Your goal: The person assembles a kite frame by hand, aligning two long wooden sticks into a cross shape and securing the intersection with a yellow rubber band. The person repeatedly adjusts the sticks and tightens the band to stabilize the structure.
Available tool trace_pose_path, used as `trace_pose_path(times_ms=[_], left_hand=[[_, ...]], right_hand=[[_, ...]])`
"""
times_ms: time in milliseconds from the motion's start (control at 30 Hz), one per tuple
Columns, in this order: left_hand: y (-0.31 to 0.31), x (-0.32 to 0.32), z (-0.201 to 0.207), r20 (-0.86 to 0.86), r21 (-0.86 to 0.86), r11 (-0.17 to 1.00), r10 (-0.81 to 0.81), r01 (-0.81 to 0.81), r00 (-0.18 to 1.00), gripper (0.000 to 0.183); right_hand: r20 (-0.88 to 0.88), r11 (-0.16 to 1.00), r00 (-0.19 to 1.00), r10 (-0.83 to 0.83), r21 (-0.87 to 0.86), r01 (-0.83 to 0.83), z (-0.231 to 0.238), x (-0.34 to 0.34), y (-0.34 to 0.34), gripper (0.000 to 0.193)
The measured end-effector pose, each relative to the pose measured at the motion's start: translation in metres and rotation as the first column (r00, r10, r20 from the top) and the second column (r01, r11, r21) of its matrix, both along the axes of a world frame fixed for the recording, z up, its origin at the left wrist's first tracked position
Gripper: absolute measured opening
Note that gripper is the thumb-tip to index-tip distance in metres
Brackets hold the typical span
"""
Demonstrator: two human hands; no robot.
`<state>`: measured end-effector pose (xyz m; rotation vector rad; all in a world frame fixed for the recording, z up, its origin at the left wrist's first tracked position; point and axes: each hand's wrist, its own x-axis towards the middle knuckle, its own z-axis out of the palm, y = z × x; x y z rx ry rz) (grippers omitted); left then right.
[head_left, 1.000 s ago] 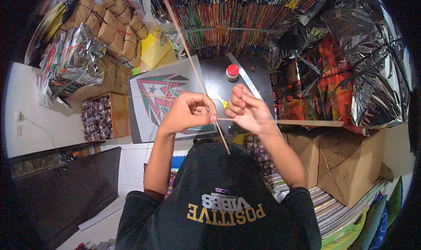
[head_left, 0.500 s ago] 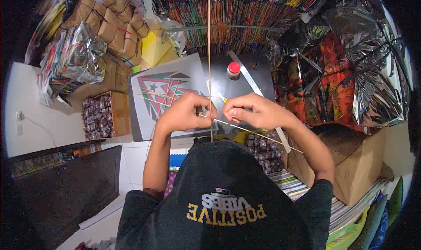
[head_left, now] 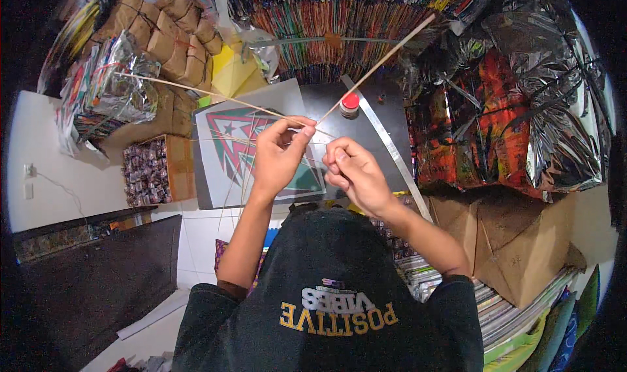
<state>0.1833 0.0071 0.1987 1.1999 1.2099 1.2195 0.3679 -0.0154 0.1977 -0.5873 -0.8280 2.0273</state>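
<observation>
Two thin wooden sticks cross at the fingertips of my left hand [head_left: 281, 153], which pinches them. One stick [head_left: 385, 58] slants up to the far right; the other stick [head_left: 202, 94] reaches to the far left. Close by, my right hand [head_left: 358, 176] is closed, and a fine thread appears to run from its fingers toward the left hand. Beneath the hands lies a white sheet [head_left: 287, 104] with a red, green and black pointed star pattern. More thin sticks [head_left: 238, 182] hang below the left hand, partly hidden by it.
A jar with a red lid [head_left: 350, 101] stands on the dark table [head_left: 323, 97] by a metal ruler [head_left: 392, 146]. Stacked folded sheets [head_left: 313, 19] line the back. Wrapped bundles [head_left: 483, 117] stand right, and a box of small dark packets [head_left: 176, 169] stands left.
The long stick has tilted from upright to slanting far right, and another now points far left. My left hand has moved slightly up and right; the right hand has turned and lowered.
</observation>
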Motion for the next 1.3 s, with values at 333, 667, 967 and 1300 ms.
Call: trace_pose_path(times_ms=[333,667,967,1300], left_hand=[[-0.008,-0.008,0.012,0.518,-0.068,0.964,-0.186,0.257,0.835,0.013],[0.008,-0.037,0.032,-0.034,-0.218,0.704,-0.698,0.676,0.715,0.015],[0.013,-0.027,0.031,-0.478,0.066,0.786,-0.515,0.614,0.711,0.012],[0.009,-0.028,0.036,-0.409,-0.037,0.884,-0.439,0.466,0.800,0.011]], right_hand=[[-0.584,0.911,0.805,-0.107,-0.382,-0.156,-0.020,-0.005,0.002,0.008],[-0.100,0.918,0.914,0.393,0.102,-0.384,0.015,0.041,0.032,0.021],[0.689,0.631,0.710,0.144,0.489,-0.603,0.058,0.038,0.039,0.018],[0.768,0.454,0.640,-0.007,0.573,-0.682,0.070,0.031,0.033,0.011]])
